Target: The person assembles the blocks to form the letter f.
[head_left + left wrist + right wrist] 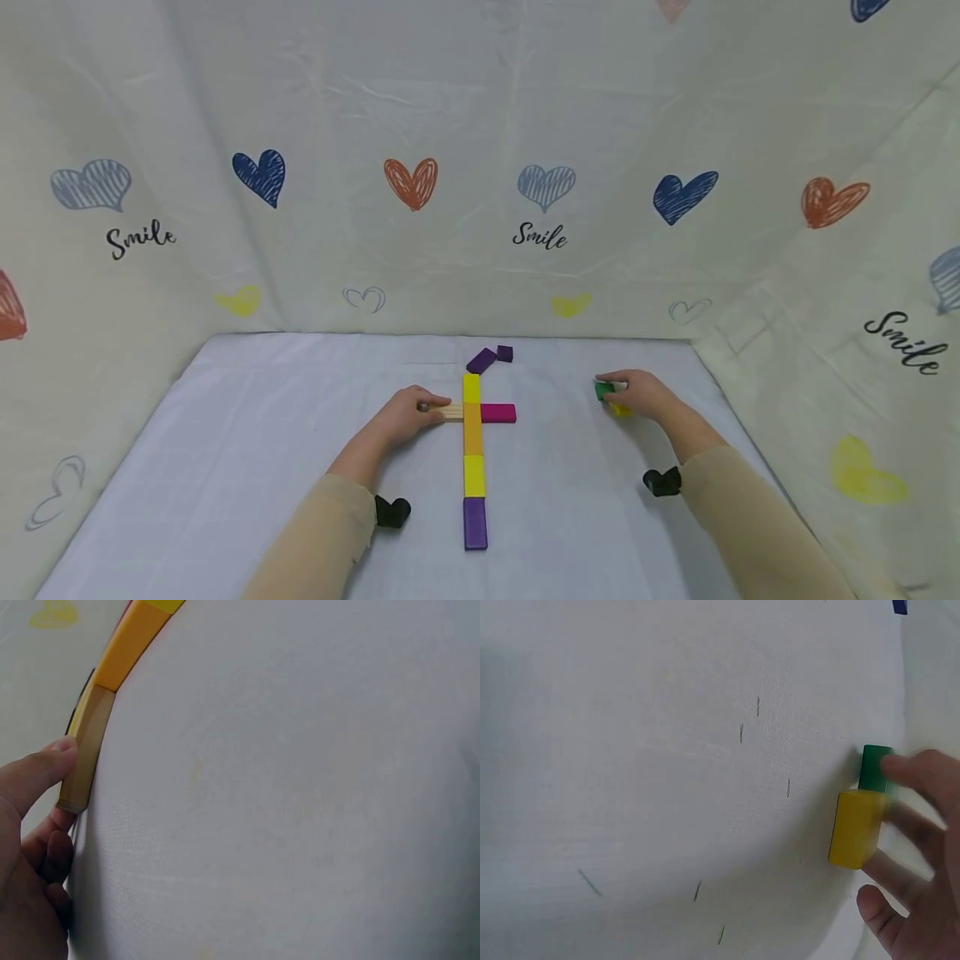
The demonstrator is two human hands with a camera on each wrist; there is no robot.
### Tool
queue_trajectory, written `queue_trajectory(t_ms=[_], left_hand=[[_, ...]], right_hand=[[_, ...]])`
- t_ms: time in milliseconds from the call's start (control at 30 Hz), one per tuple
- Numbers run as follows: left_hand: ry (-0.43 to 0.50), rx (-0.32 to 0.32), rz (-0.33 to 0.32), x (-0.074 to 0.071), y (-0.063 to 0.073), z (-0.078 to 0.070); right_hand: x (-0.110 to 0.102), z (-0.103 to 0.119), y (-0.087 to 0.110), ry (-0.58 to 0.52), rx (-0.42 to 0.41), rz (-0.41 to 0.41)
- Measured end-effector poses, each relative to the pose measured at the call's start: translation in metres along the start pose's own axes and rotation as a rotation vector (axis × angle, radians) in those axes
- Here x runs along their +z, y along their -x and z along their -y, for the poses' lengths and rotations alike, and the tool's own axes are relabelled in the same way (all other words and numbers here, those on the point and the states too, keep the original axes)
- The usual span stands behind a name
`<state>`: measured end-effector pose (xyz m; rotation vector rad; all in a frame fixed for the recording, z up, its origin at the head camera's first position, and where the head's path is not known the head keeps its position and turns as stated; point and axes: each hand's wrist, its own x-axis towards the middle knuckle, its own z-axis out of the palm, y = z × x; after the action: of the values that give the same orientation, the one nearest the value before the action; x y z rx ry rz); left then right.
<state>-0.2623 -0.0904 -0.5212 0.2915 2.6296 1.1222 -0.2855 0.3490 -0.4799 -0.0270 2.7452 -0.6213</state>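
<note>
My left hand (403, 417) pinches a plain wooden block (91, 739) at its outer end, thumb on one side and fingers beneath. The block's other end meets the side of an orange block (472, 429). Over on the right, my right hand (641, 396) has its fingertips at a small green block (874, 767), with finger and thumb on either side of it in the head view. A yellow block (855, 829) lies right against the green one, other fingers behind it. Those fingers are blurred in the right wrist view.
In line with the orange block are a yellow block (471, 388) beyond and another yellow block (474, 477) and a purple block (475, 523) nearer. A pink block (498, 413) juts right. Two dark purple blocks (482, 361) lie beyond. A printed cloth wall (465, 275) borders the table.
</note>
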Motion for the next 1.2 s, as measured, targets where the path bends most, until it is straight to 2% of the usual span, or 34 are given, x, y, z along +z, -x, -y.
queue_trajectory(t_ms=[267, 467, 767, 1200], left_hand=[[0.015, -0.011, 0.016, 0.004, 0.0, 0.001], [0.007, 0.015, 0.012, 0.002, -0.001, 0.003], [0.005, 0.017, 0.013, -0.001, -0.001, 0.002], [0.005, 0.015, -0.008, -0.001, 0.0, 0.001]], right_hand=[[0.002, -0.005, 0.001, -0.001, -0.005, 0.002], [0.001, -0.005, -0.001, 0.021, -0.029, -0.024], [-0.005, 0.01, -0.005, 0.005, 0.017, -0.048], [-0.004, 0.043, -0.019, -0.001, -0.101, -0.113]])
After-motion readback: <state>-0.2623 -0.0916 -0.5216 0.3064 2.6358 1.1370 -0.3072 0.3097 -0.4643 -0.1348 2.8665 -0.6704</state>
